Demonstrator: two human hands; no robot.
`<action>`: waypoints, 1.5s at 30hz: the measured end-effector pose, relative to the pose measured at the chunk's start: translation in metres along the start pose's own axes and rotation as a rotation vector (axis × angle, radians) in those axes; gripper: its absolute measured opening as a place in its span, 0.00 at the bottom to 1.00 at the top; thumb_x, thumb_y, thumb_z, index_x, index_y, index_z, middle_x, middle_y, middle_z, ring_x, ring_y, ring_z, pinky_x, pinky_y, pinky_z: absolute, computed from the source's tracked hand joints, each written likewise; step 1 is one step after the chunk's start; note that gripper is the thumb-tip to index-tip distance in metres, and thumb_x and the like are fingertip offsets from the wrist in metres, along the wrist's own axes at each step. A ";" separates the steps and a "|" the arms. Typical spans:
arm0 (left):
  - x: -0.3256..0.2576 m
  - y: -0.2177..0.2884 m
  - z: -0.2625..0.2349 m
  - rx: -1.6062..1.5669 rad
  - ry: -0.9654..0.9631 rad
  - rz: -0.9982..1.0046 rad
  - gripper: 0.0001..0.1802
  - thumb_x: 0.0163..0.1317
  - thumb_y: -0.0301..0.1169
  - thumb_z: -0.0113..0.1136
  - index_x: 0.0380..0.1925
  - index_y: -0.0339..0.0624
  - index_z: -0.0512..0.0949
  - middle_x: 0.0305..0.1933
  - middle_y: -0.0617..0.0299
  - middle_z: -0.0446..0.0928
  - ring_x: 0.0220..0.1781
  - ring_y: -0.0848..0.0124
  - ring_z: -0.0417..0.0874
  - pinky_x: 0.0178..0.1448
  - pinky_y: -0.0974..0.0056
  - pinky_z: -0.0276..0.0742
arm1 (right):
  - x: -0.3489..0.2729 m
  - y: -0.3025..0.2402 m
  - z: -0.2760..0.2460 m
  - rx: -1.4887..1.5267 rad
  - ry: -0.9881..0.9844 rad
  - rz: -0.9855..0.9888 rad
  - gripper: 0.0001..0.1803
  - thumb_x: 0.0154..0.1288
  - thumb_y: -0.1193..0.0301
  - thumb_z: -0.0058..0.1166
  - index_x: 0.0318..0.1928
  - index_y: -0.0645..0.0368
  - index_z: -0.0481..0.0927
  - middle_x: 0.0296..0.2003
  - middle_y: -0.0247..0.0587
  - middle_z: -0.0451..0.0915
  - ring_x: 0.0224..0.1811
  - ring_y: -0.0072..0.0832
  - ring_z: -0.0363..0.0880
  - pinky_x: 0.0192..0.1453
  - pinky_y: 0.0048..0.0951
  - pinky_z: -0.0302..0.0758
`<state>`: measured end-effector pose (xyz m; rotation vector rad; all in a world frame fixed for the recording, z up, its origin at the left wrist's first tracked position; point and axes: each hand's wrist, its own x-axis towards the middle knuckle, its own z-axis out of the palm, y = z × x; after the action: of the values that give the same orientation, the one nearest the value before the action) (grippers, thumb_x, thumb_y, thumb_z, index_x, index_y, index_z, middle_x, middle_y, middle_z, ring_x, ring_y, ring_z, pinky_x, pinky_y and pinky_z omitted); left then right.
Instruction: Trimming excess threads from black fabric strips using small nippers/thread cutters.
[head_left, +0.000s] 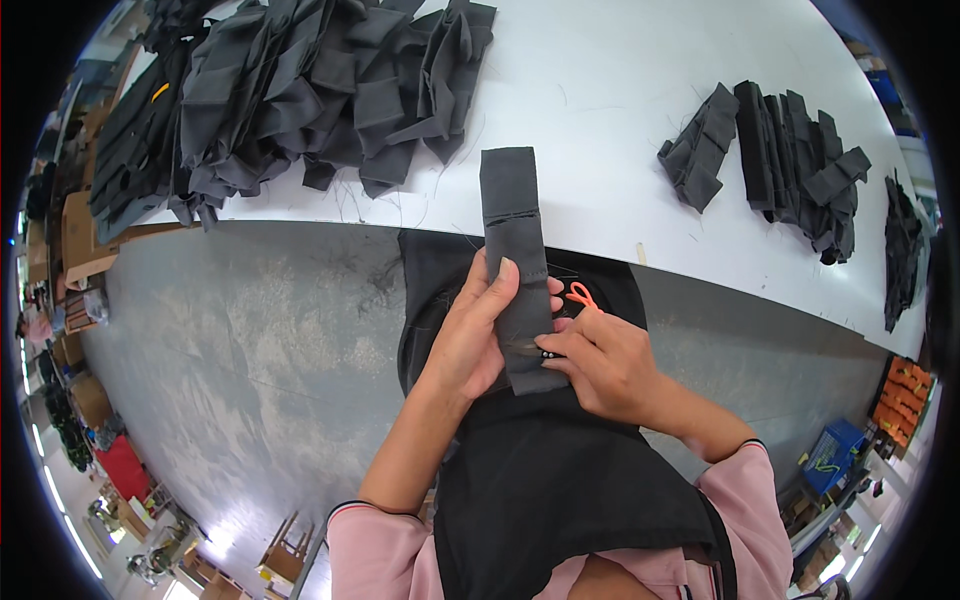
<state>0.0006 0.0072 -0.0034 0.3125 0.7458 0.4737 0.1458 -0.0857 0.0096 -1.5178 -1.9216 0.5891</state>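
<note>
My left hand [466, 332] is closed round a dark grey fabric strip [512, 182], its thumb lying on top and its fingertips showing past the right edge. The strip runs upright in front of me, its far end over the table edge, with a dark seam or slit across its upper part. In my right hand [612, 362] is a small pair of thread snips [524, 349], mostly hidden by the fingers. Their metal tip lies against the lower part of the strip. An orange cord loop [581, 294] sticks out above that hand.
A white table [600, 60] spans the far side. A large heap of dark grey fabric pieces [300, 100] covers its left part. Smaller fabric bundles [795, 170] lie on the right, near loose threads. My black apron [580, 480] is below the strip; a blue crate [833, 455] stands at right.
</note>
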 end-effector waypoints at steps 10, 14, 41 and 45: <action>-0.001 0.001 0.002 -0.058 -0.027 -0.026 0.21 0.69 0.44 0.46 0.55 0.45 0.60 0.44 0.53 0.73 0.44 0.64 0.79 0.47 0.57 0.82 | -0.007 -0.003 0.002 0.098 0.092 0.092 0.18 0.41 0.78 0.66 0.37 0.58 0.79 0.29 0.39 0.70 0.31 0.34 0.77 0.37 0.30 0.76; 0.000 -0.001 -0.003 -0.087 -0.061 -0.025 0.20 0.70 0.43 0.45 0.55 0.46 0.60 0.45 0.52 0.73 0.45 0.64 0.79 0.49 0.56 0.82 | -0.009 -0.004 0.002 0.138 0.056 0.138 0.17 0.42 0.79 0.66 0.38 0.58 0.80 0.29 0.40 0.69 0.30 0.35 0.74 0.36 0.31 0.75; 0.000 -0.002 -0.011 -0.057 -0.024 0.016 0.20 0.71 0.44 0.42 0.55 0.45 0.61 0.47 0.50 0.74 0.48 0.63 0.79 0.51 0.53 0.81 | -0.014 -0.003 -0.006 0.543 0.002 0.356 0.21 0.43 0.77 0.67 0.43 0.56 0.79 0.26 0.35 0.65 0.25 0.27 0.69 0.35 0.26 0.70; 0.002 -0.002 -0.008 0.002 0.007 0.008 0.21 0.69 0.44 0.47 0.54 0.44 0.61 0.47 0.51 0.74 0.46 0.66 0.79 0.49 0.56 0.80 | -0.009 -0.001 0.001 0.545 -0.027 0.421 0.27 0.41 0.77 0.67 0.47 0.55 0.78 0.26 0.34 0.63 0.24 0.24 0.66 0.30 0.23 0.66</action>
<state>-0.0035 0.0077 -0.0107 0.3163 0.7523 0.4814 0.1458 -0.0943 0.0083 -1.5404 -1.2979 1.2073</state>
